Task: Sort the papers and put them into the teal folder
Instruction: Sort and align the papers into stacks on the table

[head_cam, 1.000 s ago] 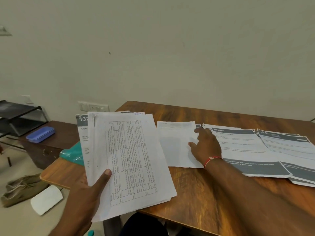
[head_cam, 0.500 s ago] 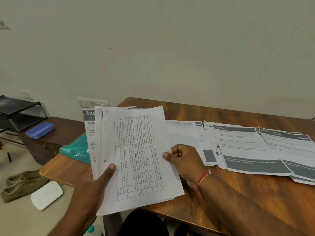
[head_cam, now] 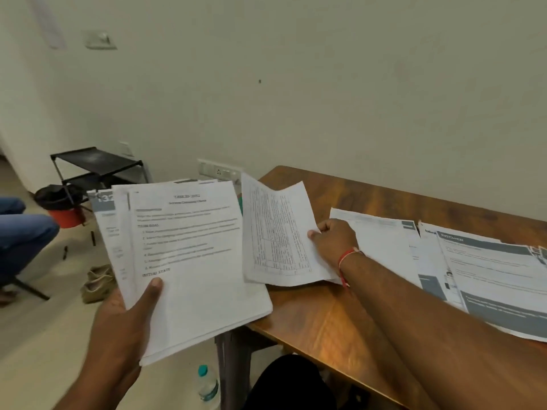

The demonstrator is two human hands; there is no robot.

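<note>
My left hand (head_cam: 127, 318) grips a stack of papers (head_cam: 189, 261) off the table's left end, thumb on the top text sheet. My right hand (head_cam: 334, 241) pinches a single sheet with a printed table (head_cam: 278, 235) by its right edge, holding it over the wooden table (head_cam: 340, 318) just right of the stack. Sorted papers lie on the table: a white sheet (head_cam: 381, 241) beside my right hand and grey-banded sheets (head_cam: 488, 276) farther right. Only a sliver of teal (head_cam: 240, 202) shows behind the stack; the folder is otherwise hidden.
A plastic bottle (head_cam: 208, 386) stands on the floor under the table's corner. Shoes (head_cam: 99, 281), a black rack (head_cam: 97, 167) and a red bin (head_cam: 66, 216) sit at left. A seated person's knees (head_cam: 23, 232) are at the far left edge.
My right hand came back from the table, took the table-printed top sheet off the stack and pulled it to the right. The view has swung left and the text sheet is now on top.
</note>
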